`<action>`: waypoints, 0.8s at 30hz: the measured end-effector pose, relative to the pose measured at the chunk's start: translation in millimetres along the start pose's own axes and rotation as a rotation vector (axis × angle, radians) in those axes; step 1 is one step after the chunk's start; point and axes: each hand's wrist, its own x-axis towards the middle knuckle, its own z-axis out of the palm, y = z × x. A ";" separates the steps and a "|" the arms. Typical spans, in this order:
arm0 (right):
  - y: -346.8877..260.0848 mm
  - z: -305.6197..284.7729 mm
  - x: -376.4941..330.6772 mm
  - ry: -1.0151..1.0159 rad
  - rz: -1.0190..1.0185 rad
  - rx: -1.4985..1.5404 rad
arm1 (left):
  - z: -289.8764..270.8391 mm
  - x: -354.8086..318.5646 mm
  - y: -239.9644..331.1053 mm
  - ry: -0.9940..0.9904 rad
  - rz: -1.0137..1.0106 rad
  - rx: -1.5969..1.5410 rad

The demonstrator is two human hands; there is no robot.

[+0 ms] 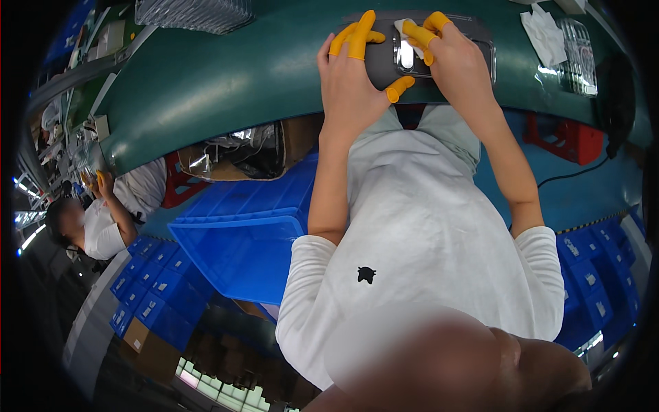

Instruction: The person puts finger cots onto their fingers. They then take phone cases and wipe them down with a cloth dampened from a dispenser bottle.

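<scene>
Yellow finger cots cover several fingertips of both my hands. My left hand [351, 89] rests on a flat dark grey piece [382, 69], its fingers stretched forward and its thumb apart. In my right hand [461, 67], bent fingers pinch a small white cloth [400, 27] against a phone case with a clear rim [492, 63]. A bright, shiny camera-shaped area [406, 60] shows at its left part, beside the cloth. The right hand hides much of the case, so I cannot tell exactly how it sits on the dark piece.
The green table [226, 82] carries stacked clear trays [195, 14] at far left, with crumpled white tissue [544, 36] and a clear plastic tray [576, 58] at right. Below stand a blue bin [240, 206], a carton [298, 141] and a red stool [566, 137]. Another person [103, 226] sits at left.
</scene>
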 end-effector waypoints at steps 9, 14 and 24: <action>12.3 -5.6 -7.2 0.044 0.039 -0.005 | 12.6 25.1 18.1 -0.083 0.086 -0.011; 15.7 -10.1 -15.1 0.025 0.128 -0.066 | 14.1 24.9 17.5 -0.093 0.131 -0.045; 37.3 -52.0 -48.1 -0.066 0.336 -0.223 | 16.5 18.9 21.7 -0.099 0.090 -0.007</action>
